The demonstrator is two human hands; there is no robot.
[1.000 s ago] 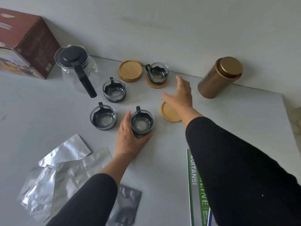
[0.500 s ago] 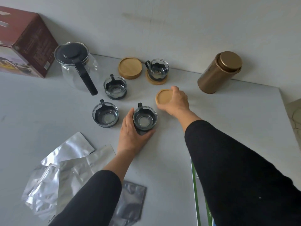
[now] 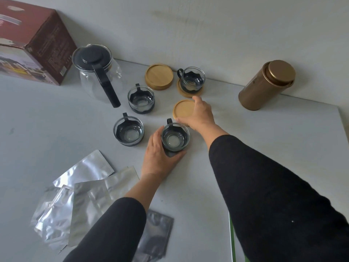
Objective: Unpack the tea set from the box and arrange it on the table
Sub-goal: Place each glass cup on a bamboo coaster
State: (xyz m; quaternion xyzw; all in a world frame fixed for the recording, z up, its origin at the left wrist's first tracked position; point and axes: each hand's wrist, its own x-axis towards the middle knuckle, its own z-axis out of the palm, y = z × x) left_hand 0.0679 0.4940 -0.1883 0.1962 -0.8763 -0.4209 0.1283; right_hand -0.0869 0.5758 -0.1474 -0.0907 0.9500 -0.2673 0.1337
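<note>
The left hand (image 3: 157, 157) had its fingers (image 3: 155, 138) curled around a glass cup (image 3: 175, 137), holding its side while it stood on the gray counter (image 3: 264, 133). The right hand (image 3: 198, 115) held a round wooden coaster (image 3: 184, 110) by its edge, with the fingers bent over its right side and the thumb at its near rim. This coaster was just behind the held cup, and I could not tell if it lay flat on the counter or was a little lifted. Left of the held cup stood another cup (image 3: 128, 130), and a 3rd cup (image 3: 141, 99) stood behind that one. A 4th cup (image 3: 191, 78) sat on its own coaster near the wall. Beside it was a stack of coasters (image 3: 159, 76). A glass teapot (image 3: 98, 72) with a black lid and handle stood farther left, next to the brown box (image 3: 32, 40). A gold tin (image 3: 266, 86) stood at the right. Shiny silver bags (image 3: 75, 193) lay near the left sleeve.
</note>
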